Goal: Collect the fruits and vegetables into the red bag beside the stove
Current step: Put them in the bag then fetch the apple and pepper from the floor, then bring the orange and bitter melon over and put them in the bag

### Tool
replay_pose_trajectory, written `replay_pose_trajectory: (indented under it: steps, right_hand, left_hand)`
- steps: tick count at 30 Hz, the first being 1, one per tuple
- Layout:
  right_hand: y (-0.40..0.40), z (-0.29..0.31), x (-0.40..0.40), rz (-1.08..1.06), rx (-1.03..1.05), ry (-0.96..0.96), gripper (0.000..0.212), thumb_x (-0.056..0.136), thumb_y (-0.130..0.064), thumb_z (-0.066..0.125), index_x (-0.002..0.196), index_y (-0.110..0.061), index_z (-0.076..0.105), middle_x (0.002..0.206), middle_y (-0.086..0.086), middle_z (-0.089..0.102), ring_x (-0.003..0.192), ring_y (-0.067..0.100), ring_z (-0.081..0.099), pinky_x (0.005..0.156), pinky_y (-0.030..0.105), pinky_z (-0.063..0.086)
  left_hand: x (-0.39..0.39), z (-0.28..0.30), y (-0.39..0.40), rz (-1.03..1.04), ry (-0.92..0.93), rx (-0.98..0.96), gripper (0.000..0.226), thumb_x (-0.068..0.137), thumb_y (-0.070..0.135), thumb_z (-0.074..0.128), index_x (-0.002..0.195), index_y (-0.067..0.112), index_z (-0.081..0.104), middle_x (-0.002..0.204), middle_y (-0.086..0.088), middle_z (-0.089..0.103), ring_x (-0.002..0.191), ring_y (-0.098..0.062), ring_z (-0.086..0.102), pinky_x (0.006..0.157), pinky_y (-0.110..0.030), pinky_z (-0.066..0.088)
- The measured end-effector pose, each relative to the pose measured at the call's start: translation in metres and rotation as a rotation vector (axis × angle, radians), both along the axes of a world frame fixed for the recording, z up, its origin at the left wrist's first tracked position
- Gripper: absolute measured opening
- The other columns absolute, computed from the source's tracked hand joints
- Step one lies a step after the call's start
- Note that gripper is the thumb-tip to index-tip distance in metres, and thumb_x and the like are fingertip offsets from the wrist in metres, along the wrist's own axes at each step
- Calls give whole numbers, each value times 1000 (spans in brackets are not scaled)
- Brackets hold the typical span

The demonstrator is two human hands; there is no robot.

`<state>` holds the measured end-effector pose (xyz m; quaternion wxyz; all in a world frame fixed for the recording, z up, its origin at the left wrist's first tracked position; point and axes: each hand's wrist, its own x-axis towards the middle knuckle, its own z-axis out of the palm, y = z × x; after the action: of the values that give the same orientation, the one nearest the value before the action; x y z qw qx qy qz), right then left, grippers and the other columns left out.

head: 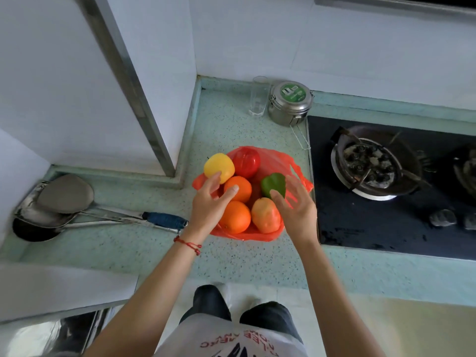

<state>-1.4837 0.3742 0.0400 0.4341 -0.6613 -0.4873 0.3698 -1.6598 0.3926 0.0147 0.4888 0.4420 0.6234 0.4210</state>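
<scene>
The red bag (277, 161) lies open on the counter just left of the stove (386, 222). In it sit a yellow apple (219, 164), a red tomato (246, 161), two oranges (238, 188) (235, 217), a green pepper (273, 184) and a pink-yellow fruit (265, 215). My left hand (210, 206) hovers over the bag's left side, fingers apart, fingertips touching the yellow apple and the upper orange. My right hand (296, 210) is spread over the right side, fingertips by the green pepper, holding nothing.
A drinking glass (257, 96) and a steel tin with a green lid (289, 103) stand behind the bag. Ladles (64, 199) with long handles lie on the counter at the left. A burner (371, 163) is on the stove. A wall corner juts out at the back left.
</scene>
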Motion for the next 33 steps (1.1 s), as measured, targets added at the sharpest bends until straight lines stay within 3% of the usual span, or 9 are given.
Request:
replay_pose_trajectory:
  steps: [3, 7, 11, 14, 19, 23, 25, 28, 33]
  right_hand:
    - [-15, 3, 4, -30, -7, 87, 50, 81, -23, 68, 128, -15, 51, 127, -4, 56, 114, 6, 51, 94, 18, 42]
    - [-39, 3, 14, -70, 31, 177, 41, 83, -21, 66, 122, -18, 55, 119, -6, 59, 114, 8, 54, 95, 23, 44]
    - [-72, 3, 32, -69, 51, 216, 24, 85, -26, 64, 105, -37, 57, 106, -18, 61, 104, -3, 57, 82, 16, 49]
    - [-101, -1, 50, -122, 25, 197, 35, 85, -28, 62, 118, -20, 56, 116, -7, 60, 112, 6, 56, 82, 15, 48]
    - [-159, -14, 85, -126, -55, -106, 52, 86, -37, 58, 132, -18, 45, 135, 3, 50, 120, 13, 48, 98, 27, 40]
    - [-203, -23, 116, -114, -52, -419, 54, 89, -38, 53, 135, -13, 40, 142, 5, 43, 130, 20, 40, 99, 24, 32]
    - [-223, -27, 130, -160, -81, -499, 56, 89, -40, 52, 137, -14, 39, 143, 6, 41, 132, 22, 38, 100, 31, 35]
    - [-251, -31, 149, -258, -130, -577, 57, 89, -39, 52, 138, -14, 37, 144, 9, 39, 132, 25, 36, 102, 38, 36]
    - [-289, -36, 170, -447, -228, -683, 57, 89, -39, 52, 136, -10, 39, 142, 15, 42, 130, 32, 39, 101, 44, 38]
  left_hand:
    - [4, 3, -13, -12, -22, -1, 81, 60, 58, 65, 129, 21, 48, 129, -2, 55, 116, -11, 52, 102, -35, 41]
    - [16, 7, -31, -17, -88, 4, 61, 76, 35, 70, 129, 16, 47, 131, -7, 53, 117, -13, 52, 103, -34, 40]
    - [35, 10, -56, -40, -98, 38, 52, 83, 24, 64, 130, 13, 46, 133, -11, 52, 116, -13, 51, 93, -22, 40]
    - [52, 11, -81, -89, -82, 45, 61, 76, 36, 66, 130, 16, 46, 128, -6, 53, 111, -10, 52, 89, -19, 40]
    - [85, 11, -123, -268, 80, 88, 58, 80, 38, 63, 131, 16, 45, 134, -7, 52, 118, -13, 51, 95, -20, 43]
    - [115, 7, -146, -467, 367, 212, 58, 84, 35, 60, 134, 12, 41, 141, -7, 44, 130, -17, 39, 107, -26, 29]
    - [130, 3, -153, -582, 502, 262, 60, 86, 35, 58, 137, 11, 37, 143, -8, 41, 133, -19, 35, 107, -25, 25]
    - [153, 0, -157, -735, 644, 363, 62, 86, 42, 54, 136, 9, 37, 141, -13, 43, 133, -27, 34, 111, -37, 28]
    - [198, -6, -153, -991, 839, 616, 72, 81, 55, 31, 132, 6, 43, 136, -19, 48, 129, -34, 41, 108, -44, 30]
